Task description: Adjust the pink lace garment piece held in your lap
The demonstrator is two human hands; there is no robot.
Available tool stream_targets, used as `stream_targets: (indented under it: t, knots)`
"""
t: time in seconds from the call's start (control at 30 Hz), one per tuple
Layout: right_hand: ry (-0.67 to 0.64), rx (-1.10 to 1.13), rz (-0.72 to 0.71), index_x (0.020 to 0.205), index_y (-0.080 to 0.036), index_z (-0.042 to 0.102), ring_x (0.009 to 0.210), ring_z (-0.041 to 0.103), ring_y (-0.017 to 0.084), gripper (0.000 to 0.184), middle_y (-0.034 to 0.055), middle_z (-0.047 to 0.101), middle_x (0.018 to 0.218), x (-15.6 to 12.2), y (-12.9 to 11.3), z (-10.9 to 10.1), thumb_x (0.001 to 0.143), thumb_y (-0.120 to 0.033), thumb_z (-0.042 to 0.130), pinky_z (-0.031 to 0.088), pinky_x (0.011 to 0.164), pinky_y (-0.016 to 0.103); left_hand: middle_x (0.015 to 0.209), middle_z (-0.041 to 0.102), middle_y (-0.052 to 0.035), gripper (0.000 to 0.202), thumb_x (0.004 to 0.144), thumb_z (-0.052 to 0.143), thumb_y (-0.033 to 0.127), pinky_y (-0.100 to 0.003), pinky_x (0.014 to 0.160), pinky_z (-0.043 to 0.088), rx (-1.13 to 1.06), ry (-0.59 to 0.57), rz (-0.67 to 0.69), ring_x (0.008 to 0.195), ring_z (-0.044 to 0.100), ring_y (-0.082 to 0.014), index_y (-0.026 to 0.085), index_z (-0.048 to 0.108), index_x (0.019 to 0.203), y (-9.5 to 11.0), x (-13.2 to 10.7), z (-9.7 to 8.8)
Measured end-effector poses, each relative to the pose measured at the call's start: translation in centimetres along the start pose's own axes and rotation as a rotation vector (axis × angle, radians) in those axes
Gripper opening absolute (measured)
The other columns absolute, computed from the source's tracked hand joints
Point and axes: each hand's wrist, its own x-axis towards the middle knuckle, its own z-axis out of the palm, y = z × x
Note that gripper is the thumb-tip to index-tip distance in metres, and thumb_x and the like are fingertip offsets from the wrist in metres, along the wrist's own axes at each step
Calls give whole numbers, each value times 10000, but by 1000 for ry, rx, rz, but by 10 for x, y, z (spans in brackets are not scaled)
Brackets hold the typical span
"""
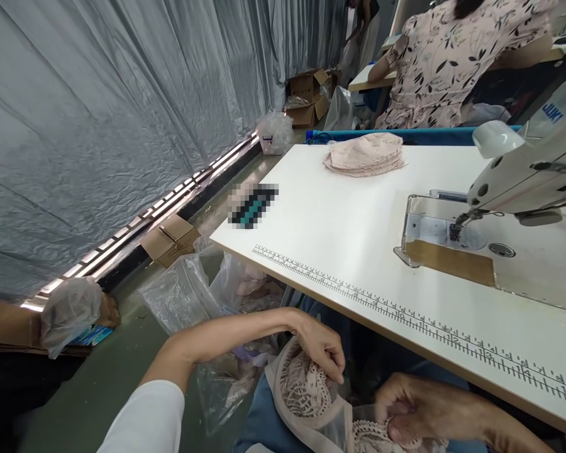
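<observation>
A beige lace bra [306, 390] lies across my lap below the table's front edge, its cups facing up. My left hand [321, 346] is closed at the top inner edge of one cup, fingers curled down onto the lace. Over the other cup [375, 435], my right hand [415, 406] grips the lace trim between thumb and fingers. A sheer panel joins the two cups. The lower part of the bra runs out of the picture.
The white sewing table [306, 214] has a printed ruler along its front edge. A sewing machine [538, 157] stands at the right. Stacked beige fabric pieces [365, 154] lie at the back. Plastic bags [183, 292] and cardboard boxes [170, 239] are left; a person [448, 63] sits ahead.
</observation>
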Motion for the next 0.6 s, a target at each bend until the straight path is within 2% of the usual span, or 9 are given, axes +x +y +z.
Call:
stream_targets:
  t: [0.1,0.2,0.3,0.43,0.6]
  knots:
    - [-15,-22,-17,635,-153,649,454,455,67,502,-14,521,513,-2,-4,0,451,-609,753,416,456,173,661,665,-6,224,760,658,344,-198,563,449,-36,-16,-29,662,607,-145,123,687,735,2,-1,1]
    - [-21,-45,-27,644,-148,650,454,452,82,496,-10,514,519,-9,-10,2,492,-615,718,434,494,221,733,691,-17,256,696,717,364,-214,601,490,-86,-87,-30,744,638,-180,130,699,799,5,-5,0]
    - [-39,-106,-73,653,-127,656,533,468,95,420,7,534,571,-20,-20,4,549,-530,708,384,531,222,775,697,-23,233,680,729,322,-226,669,513,-138,-157,8,810,648,-199,128,700,807,8,-9,2]
    - [-22,-225,-146,679,-119,645,597,442,100,309,2,522,609,-31,-30,4,641,-426,647,318,557,226,899,685,-22,229,727,687,318,-225,773,500,-183,-161,81,946,623,-205,131,691,860,7,-9,6]
    - [30,-309,-141,671,-143,562,605,411,116,288,0,474,623,-39,-33,8,675,-430,553,310,558,243,838,670,-11,240,790,613,338,-237,740,509,-219,-150,96,859,645,-188,128,655,899,-1,-7,10]
